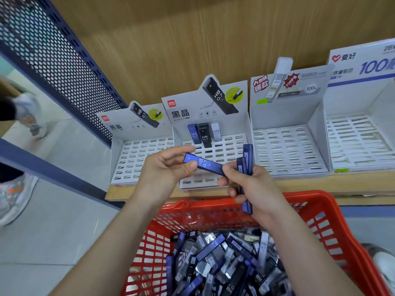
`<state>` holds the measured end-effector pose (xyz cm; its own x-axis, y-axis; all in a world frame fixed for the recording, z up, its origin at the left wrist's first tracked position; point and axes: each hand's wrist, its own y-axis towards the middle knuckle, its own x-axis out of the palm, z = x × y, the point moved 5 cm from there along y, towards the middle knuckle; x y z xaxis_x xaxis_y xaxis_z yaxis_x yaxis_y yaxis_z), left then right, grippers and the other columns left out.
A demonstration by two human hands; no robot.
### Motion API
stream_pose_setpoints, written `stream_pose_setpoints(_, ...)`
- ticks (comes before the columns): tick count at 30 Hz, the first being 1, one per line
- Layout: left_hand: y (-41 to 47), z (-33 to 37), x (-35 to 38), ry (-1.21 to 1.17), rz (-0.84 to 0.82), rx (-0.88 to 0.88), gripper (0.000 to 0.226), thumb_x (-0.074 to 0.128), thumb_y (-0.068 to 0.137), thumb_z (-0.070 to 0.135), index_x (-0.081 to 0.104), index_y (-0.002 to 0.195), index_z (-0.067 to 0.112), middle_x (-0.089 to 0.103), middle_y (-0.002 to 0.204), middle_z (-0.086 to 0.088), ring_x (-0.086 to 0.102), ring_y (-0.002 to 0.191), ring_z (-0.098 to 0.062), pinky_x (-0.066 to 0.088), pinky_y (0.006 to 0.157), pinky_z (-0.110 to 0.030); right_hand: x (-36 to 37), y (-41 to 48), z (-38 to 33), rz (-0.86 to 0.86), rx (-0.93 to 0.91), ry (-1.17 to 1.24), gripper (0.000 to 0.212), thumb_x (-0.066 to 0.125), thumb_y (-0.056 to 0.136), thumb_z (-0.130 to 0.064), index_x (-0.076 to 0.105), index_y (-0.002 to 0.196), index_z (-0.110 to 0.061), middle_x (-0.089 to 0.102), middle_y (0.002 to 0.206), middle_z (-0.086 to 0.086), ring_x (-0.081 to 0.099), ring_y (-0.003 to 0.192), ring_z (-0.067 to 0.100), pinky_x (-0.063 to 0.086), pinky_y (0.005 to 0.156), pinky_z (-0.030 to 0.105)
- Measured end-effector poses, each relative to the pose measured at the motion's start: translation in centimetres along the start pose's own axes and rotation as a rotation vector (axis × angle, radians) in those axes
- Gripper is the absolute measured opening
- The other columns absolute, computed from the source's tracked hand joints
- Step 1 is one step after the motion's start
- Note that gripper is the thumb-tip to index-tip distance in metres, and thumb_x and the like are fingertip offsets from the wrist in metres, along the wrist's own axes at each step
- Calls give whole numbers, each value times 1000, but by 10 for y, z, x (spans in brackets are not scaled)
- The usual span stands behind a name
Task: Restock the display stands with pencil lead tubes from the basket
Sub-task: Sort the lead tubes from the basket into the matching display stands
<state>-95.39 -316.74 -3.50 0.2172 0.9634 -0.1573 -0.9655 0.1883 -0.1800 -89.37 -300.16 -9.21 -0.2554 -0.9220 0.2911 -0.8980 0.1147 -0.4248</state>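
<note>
Head view: left hand pinches one blue tube by its end, above the middle stand at the shelf front edge. Right hand fingers curl round a bundle of tubes. Judged light, rigid, slick plastic; best held near one end for slotting.

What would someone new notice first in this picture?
Dead centre, the left hand pinches a blue HB 0.7 tube while the right hand grips a bundle of blue tubes. Below sits a red basket heaped with loose tubes. Behind the hands, a display stand holds just three upright tubes.
</note>
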Motion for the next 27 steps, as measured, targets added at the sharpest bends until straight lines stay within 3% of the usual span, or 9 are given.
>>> stream_pose_setpoints(4,16,12,-9,149,59,104,28,63,85,-6,71,91,20,70,79,-1,65,70,-11,55,73,-23,3,3,-1,11,-4,16,8,64,94,-16,65,103,-15,63,77,4,45,53,10,34,44,19)
stream_pose_setpoints(7,39,21,-22,331,200,218,32,64,85,-4,67,90,27,67,82,1,60,72,-9,53,78,-27,-2,6,0,59,46,223,25,54,95,2,60,117,-9,57,84,10,47,61,12,37,50,23)
stream_pose_setpoints(9,53,22,-25,445,262,260,30,68,83,0,65,89,30,66,83,7,60,73,-5,53,82,-28,-6,6,1,42,58,334,29,48,96,7,59,121,-3,63,85,13,53,67,14,42,58,25)
stream_pose_setpoints(14,69,17,-10,612,243,319,21,65,86,2,71,101,14,67,86,8,61,79,-7,49,86,-21,-8,5,2,-30,56,397,25,46,103,-11,60,123,-10,75,104,12,72,84,22,59,74,36)
stream_pose_setpoints(17,73,13,-4,699,199,354,22,63,87,3,72,104,14,72,96,3,65,90,-15,49,91,-26,-7,4,4,-54,74,346,25,45,103,-23,62,122,-21,75,105,9,73,80,23,58,70,37)
stream_pose_setpoints(22,74,19,-2,872,163,412,24,60,90,4,72,109,13,71,108,-6,63,102,-22,42,91,-19,-9,3,8,-12,96,287,23,53,99,-28,66,114,-18,76,100,10,64,67,15,54,54,27)
stream_pose_setpoints(25,76,20,2,950,118,466,27,55,91,0,71,111,10,70,112,-9,61,108,-27,39,93,-20,-12,5,10,32,95,274,20,54,99,-24,69,110,-16,74,89,9,60,66,15,52,53,26)
stream_pose_setpoints(27,78,21,5,932,125,506,29,54,90,-5,70,112,6,68,114,-12,60,108,-25,33,93,-10,-15,7,11,55,106,297,20,53,100,-16,69,112,-10,70,85,11,59,65,16,52,55,27)
